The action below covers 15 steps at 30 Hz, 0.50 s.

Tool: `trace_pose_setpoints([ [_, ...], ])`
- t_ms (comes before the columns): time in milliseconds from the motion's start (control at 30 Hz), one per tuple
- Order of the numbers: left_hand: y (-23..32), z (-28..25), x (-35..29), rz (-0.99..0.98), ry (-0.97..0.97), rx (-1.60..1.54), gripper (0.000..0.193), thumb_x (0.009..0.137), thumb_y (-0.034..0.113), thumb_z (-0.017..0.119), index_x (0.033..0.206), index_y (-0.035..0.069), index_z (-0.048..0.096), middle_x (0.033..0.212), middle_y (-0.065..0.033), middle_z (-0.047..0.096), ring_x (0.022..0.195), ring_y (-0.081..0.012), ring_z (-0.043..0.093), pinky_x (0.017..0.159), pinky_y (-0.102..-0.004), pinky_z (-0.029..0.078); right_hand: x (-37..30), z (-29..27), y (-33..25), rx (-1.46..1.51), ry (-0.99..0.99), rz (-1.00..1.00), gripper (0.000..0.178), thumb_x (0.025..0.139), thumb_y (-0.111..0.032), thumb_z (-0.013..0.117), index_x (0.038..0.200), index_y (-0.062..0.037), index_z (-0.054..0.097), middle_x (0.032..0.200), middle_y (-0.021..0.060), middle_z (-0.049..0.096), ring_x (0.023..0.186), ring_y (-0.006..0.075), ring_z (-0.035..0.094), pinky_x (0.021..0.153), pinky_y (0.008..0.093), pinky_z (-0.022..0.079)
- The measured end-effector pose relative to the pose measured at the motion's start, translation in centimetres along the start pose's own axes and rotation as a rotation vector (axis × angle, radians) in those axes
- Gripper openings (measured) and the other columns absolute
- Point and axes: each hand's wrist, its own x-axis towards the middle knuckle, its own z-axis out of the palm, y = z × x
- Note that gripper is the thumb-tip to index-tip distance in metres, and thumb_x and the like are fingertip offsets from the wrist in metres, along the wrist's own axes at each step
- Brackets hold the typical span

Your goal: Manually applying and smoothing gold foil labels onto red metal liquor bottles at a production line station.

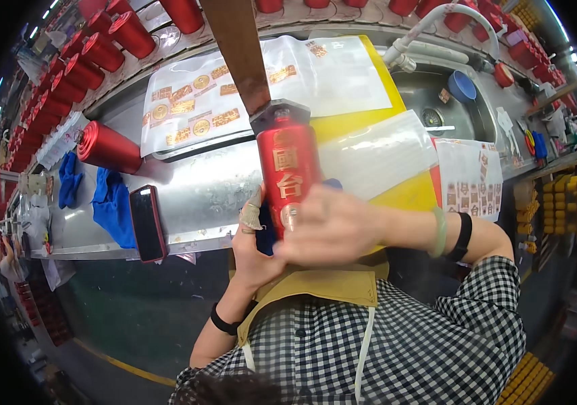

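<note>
A glossy red bottle with gold lettering lies in front of me, its narrow neck pointing away, against a dark angular holder at the foot of a wooden post. Along its lower left side is my left hand, fingers closed against it. A pale wrap covers one of those fingers. My right hand crosses over the bottle's near end and is smeared by motion, so its fingers cannot be made out. Dark blue material shows beneath the near end. Sheets of gold decals lie beyond on the bench.
Left on the metal bench are a phone, blue cloths and another red bottle. A yellow board with translucent sheets lies right, beside a sink and a decal sheet. Red bottles line the back.
</note>
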Motion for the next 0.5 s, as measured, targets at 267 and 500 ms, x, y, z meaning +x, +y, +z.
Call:
trace_pose_setpoints([
  [267, 0.7, -0.6, 0.8, 0.051, -0.104, 0.040, 0.105, 0.075, 0.020, 0.092, 0.157, -0.008, 0.032, 0.153, -0.0237, 0.049, 0.140, -0.0318, 0.051, 0.117, -0.0410, 0.039, -4.9, 0.5, 2.9, -0.387, 0.042, -0.081, 0.022, 0.085, -0.021, 0.071, 0.106, -0.0211, 0.073, 0.106, -0.0064, 0.071, 0.085, 0.0092, 0.059, 0.073, 0.0306, 0.048],
  [500, 1.3, -1.8, 3.5, 0.065, -0.163, -0.107, 0.127, 0.073, 0.090, 0.061, 0.161, 0.003, 0.031, 0.159, -0.0263, 0.029, 0.144, -0.0425, 0.038, 0.115, -0.0507, 0.037, -1.8, -3.4, -1.8, 0.058, 0.172, 0.241, 0.036, 0.080, -0.018, 0.081, 0.113, -0.0086, 0.071, 0.091, -0.0002, 0.067, 0.070, 0.0180, 0.055, 0.065, 0.0330, 0.044],
])
